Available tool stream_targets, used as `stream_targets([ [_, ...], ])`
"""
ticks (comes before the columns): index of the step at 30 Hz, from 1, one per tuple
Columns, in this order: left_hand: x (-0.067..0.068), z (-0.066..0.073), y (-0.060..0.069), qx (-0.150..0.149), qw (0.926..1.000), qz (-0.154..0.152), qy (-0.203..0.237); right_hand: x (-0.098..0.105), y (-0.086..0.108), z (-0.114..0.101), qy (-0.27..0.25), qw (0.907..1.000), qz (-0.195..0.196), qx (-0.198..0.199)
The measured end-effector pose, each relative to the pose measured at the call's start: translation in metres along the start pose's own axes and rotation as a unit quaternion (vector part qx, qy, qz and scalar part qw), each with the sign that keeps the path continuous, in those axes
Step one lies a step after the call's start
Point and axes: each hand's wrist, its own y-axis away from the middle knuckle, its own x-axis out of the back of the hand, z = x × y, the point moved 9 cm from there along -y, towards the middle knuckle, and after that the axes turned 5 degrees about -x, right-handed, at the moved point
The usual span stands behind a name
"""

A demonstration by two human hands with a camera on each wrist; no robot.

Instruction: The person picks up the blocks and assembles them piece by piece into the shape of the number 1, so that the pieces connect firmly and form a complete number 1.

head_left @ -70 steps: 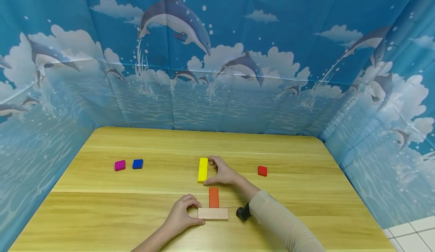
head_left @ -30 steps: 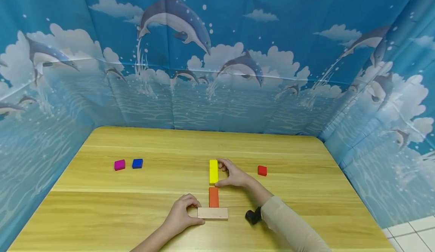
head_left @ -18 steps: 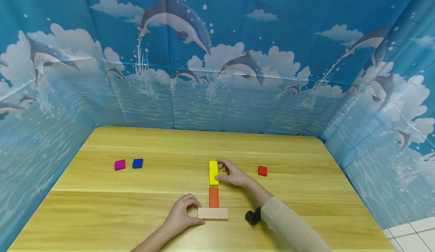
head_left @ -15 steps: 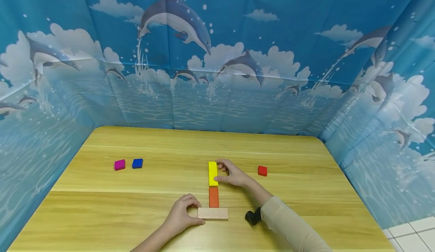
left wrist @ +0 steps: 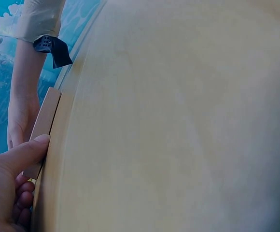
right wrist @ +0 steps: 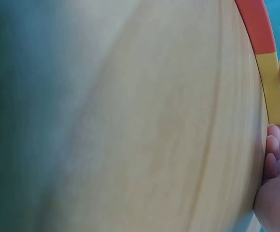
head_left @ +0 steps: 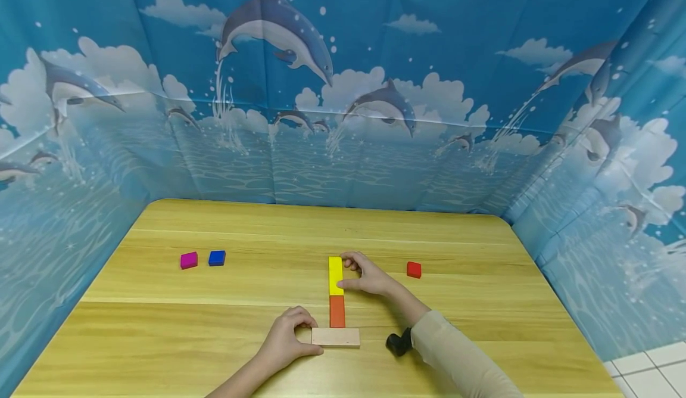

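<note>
A plain wooden block (head_left: 335,338) lies crosswise on the table, its left end held between the thumb and fingers of the left hand (head_left: 282,338). From its far side an orange-red block (head_left: 337,311) points away from the person. End to end with that one lies a yellow block (head_left: 334,270); in the right wrist view the yellow block (right wrist: 271,87) and the red one (right wrist: 257,24) meet. The right hand (head_left: 368,274) has its thumb on the yellow block and its fingers at the far end. In the left wrist view the left thumb rests on the wooden block (left wrist: 46,111).
A magenta block (head_left: 189,260) and a blue block (head_left: 217,258) lie on the left of the table (head_left: 134,326). A small red block (head_left: 414,269) is to the right of the right hand. The black wrist device (head_left: 399,343) is at the right sleeve. A dolphin-print curtain (head_left: 343,165) surrounds the table.
The right hand has moved the yellow block right and then towards the person, closing the gap to the orange-red block. Its thumb has shifted from the near end onto the block. The left hand has stayed put.
</note>
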Motion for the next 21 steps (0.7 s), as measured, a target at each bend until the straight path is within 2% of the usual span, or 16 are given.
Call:
stream_targets([
  [4,0.0001,0.0006,-0.0003,-0.002,1.0,0.001,0.001,0.0,0.0003,-0.0009,-0.007,0.9999,-0.001,0.008],
  [11,0.0005,0.0017,-0.0002,-0.007,0.9999,0.008,-0.003,0.0007,0.0003,-0.003,0.004,0.9987,0.009,0.05],
  [18,-0.0005,0.0026,-0.0003,-0.014,0.9999,0.008,-0.005,-0.0001,-0.0005,-0.0001,-0.009,0.9999,-0.001,0.009],
  [21,-0.0008,0.0035,-0.0009,-0.017,0.9998,0.006,-0.01,0.0002,0.0007,-0.0044,-0.003,1.0,0.001,0.009],
])
